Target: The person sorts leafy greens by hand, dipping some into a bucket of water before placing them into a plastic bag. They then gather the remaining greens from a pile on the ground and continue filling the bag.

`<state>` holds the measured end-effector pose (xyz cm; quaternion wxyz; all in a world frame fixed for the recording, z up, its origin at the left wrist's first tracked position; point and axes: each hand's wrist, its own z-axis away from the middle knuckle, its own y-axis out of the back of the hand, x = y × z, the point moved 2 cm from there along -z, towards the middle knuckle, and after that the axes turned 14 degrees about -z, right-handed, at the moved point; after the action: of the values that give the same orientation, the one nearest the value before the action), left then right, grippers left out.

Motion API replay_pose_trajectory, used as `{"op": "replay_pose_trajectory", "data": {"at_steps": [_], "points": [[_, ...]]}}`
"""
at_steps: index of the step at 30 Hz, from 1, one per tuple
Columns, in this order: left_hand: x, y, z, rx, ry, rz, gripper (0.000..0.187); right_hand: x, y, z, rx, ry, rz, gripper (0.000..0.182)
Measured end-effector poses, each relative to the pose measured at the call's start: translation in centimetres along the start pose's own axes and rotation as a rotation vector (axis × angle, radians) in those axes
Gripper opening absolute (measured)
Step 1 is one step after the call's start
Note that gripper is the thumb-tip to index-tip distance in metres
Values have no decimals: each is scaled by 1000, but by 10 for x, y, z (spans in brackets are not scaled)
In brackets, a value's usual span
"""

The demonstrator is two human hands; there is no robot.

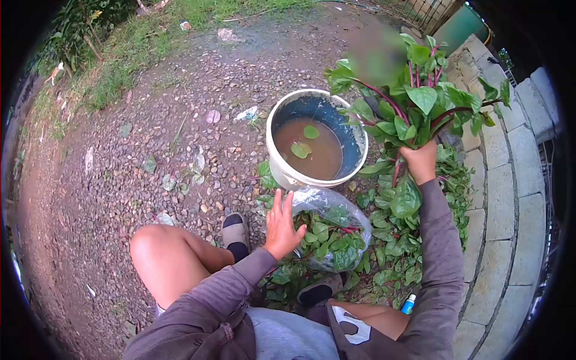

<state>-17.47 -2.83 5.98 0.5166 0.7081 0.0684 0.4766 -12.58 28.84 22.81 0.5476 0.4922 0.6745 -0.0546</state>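
Note:
My right hand (420, 161) is closed around the stems of a big bunch of leafy greens (423, 99) with reddish-purple stalks, raised beside the bucket. My left hand (282, 227), fingers stretched out, is at the left edge of a clear plastic bag (324, 201). Inside the bag lie more green leaves and a few red stems. Just beyond it stands a white bucket (282, 170) with a dark blue inside, holding murky brown water (324, 153) with two loose leaves floating on it.
A heap of the same greens (390, 249) covers the ground right of the bag. A concrete block wall (495, 198) runs along the right. A small blue tube (408, 304) lies near my right knee. Gravel ground (162, 120) with scattered leaves stretches to the left.

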Motion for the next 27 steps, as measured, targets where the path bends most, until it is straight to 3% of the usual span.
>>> {"op": "replay_pose_trajectory", "data": {"at_steps": [3,5,7,10,13,15,18,20,22,25,27], "points": [[-16,1,-11,-214,100,166,87,33,-93,-22,-213,-57,121,48],[-26,-16,-15,-69,50,241,84,40,-143,-22,-516,-233,516,55],[-27,-20,-22,-171,97,331,82,52,-188,-17,-853,-158,898,56],[-29,-14,-36,-331,116,325,78,99,-247,-16,-1169,-117,1055,54],[-36,-26,-45,-392,99,288,76,152,-300,-3,-1270,-121,1087,52],[-37,-26,-48,-416,71,265,75,191,-325,16,-1218,-154,1073,49],[-37,-25,-48,-438,33,249,75,196,-331,26,-1186,-267,1053,49],[-38,-22,-48,-453,14,251,75,185,-323,23,-1299,-220,1088,50],[-40,-18,-47,-451,12,219,76,142,-301,4,-1534,-25,1166,54],[-40,-15,-43,-428,-1,107,78,57,-257,-39,-1528,67,1301,53],[-38,-10,-40,-384,-7,36,79,17,-223,-65,-1410,123,1354,52]]}}
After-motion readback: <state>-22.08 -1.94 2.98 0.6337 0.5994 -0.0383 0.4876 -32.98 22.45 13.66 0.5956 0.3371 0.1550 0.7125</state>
